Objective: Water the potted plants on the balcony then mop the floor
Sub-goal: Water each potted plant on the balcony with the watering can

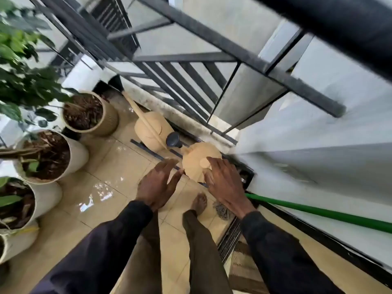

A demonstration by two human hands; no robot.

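Beige watering can [197, 160] stands on wet floor tiles [106, 166] at the foot of the railing [191, 81], just beyond both hands. Left hand [158, 183] and right hand [224, 183] flank it, fingers straight and slightly spread; contact cannot be confirmed. Second can [146, 130] farther left. Potted plants [91, 115] line the left; green mop handle [318, 213] right.

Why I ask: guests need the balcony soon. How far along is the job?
Watering looks mostly done: water pools on the floor beside the pots, and one watering can stands by the railing. In hand: the open left hand and right hand reach for the second can. Left: mopping; the mop is untouched.
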